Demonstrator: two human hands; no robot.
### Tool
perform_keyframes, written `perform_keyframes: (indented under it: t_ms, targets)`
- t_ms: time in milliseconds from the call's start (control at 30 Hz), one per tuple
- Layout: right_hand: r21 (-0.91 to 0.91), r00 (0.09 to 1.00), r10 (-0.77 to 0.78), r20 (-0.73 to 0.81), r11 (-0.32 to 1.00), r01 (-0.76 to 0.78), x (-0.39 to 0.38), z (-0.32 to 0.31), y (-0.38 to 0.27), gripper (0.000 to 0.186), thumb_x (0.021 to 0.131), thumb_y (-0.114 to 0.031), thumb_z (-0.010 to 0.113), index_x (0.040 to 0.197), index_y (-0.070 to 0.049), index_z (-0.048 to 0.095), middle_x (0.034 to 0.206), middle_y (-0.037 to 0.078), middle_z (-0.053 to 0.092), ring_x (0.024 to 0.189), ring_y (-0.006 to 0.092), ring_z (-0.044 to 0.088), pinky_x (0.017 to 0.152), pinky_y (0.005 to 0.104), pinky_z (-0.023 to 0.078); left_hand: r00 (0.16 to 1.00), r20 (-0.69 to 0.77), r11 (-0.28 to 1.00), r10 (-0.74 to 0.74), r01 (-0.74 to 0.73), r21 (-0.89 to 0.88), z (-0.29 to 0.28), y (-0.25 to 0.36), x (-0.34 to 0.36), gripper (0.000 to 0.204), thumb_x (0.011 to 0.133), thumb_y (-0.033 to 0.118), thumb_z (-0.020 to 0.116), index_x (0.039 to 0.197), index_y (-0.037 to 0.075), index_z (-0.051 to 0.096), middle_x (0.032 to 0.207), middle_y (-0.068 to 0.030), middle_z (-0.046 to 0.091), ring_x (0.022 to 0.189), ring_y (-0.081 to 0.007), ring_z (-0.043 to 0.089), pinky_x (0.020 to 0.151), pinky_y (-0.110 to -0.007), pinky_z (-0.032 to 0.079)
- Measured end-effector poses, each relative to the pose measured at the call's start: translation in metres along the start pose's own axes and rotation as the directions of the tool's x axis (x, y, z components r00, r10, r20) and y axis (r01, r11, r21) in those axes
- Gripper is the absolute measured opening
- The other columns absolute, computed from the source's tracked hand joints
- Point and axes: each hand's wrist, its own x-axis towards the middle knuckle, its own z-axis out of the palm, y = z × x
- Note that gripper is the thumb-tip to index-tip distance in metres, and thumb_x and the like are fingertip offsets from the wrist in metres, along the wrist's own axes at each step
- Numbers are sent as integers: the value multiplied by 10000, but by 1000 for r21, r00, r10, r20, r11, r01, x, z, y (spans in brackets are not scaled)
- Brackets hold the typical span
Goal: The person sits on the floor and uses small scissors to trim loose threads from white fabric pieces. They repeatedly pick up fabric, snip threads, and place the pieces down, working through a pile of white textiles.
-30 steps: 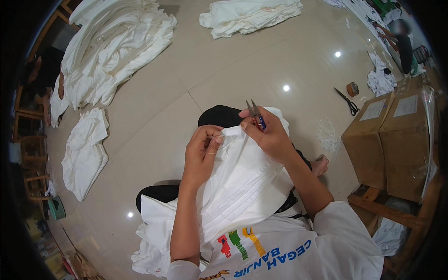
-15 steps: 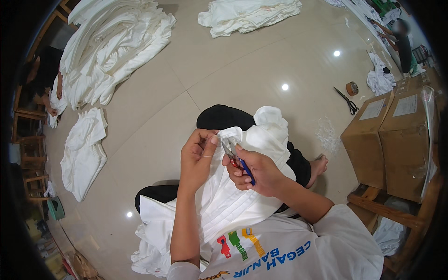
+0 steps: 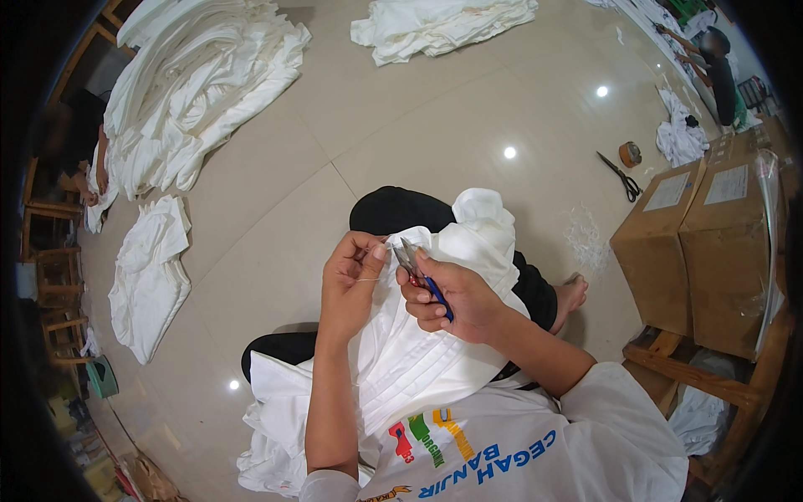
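A white garment [image 3: 418, 351] lies spread across my lap and black-trousered legs, its far end bunched over one knee. My left hand [image 3: 351, 272] pinches the garment's edge between thumb and fingertips, and a fine white thread [image 3: 375, 279] hangs by the thumb. In my right hand [image 3: 456, 297] is a small pair of thread snips [image 3: 437, 294] with blue and red handles. The fingers wrap round the handles, hiding most of the red one. The metal blades point away from me, right beside the left fingertips and against the white cloth.
White cloth piles [image 3: 209, 100] lie far left, with a smaller folded stack [image 3: 150, 276] nearer. Another stack [image 3: 443, 29] sits at the back. Black scissors [image 3: 621, 177], a tape roll [image 3: 630, 154] and thread scraps [image 3: 588, 240] lie rightward, near cardboard boxes [image 3: 652, 251]. People work at both far sides.
The right fingers have squeezed the snips' handles closer together, and less of the red handle shows. My left hand keeps its pinch in nearly the same place. The whole view has shifted slightly.
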Motion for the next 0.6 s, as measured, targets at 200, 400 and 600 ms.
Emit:
perform_keyframes:
  t_ms: [200, 400, 600]
  targets:
    - [-8, 1000, -10, -18, 1000, 10, 3, -1, -2, 402, 1116, -525, 445, 1034, -150, 564, 747, -82, 408, 558, 29, 314, 473, 201, 273, 1000, 12, 1000, 8, -7, -13, 2, -2, -1, 111, 1056, 150, 674, 1060, 46, 635, 1039, 12, 659, 917, -57, 546, 881, -235, 458]
    - [-19, 999, -9, -48, 1000, 8, 4, -2, -2, 383, 1114, -510, 469, 986, -156, 542, 742, -86, 401, 553, 21, 306, 458, 189, 257, 999, 24, 1000, 30, -30, -5, -1, -5, -1, 116, 1058, 151, 670, 1056, 40, 635, 1097, -25, 681, 948, -66, 570, 908, -246, 466]
    - [-63, 996, -30, -88, 998, 25, -5, 2, -4, 402, 1127, -479, 447, 1103, -103, 587, 747, -74, 393, 547, 27, 303, 462, 198, 257, 999, 8, 999, 41, -41, -33, 1, -1, -1, 140, 1062, 163, 664, 1037, 28, 635, 1100, -63, 700, 982, -80, 604, 913, -250, 477]
